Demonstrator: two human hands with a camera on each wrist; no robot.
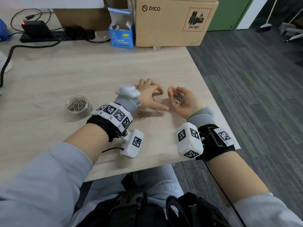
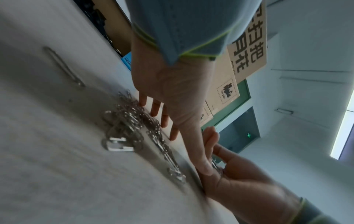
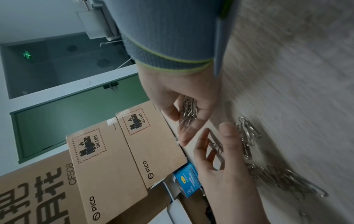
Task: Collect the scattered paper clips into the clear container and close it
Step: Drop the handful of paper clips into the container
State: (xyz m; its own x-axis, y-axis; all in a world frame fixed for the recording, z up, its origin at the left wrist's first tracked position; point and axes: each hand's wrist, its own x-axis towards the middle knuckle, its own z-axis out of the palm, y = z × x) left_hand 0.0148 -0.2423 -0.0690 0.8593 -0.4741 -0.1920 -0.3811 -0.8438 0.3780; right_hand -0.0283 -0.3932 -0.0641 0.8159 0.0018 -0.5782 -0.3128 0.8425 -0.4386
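Cupping a heap of paper clips, the right hand rests palm up on the wooden counter, its grip curled loosely around them. Just beside it, the left hand arches palm down, fingers spread with tips touching the counter over loose clips. A clear container, lidless and partly filled with clips, stands well to the left. A cardboard box sits behind.
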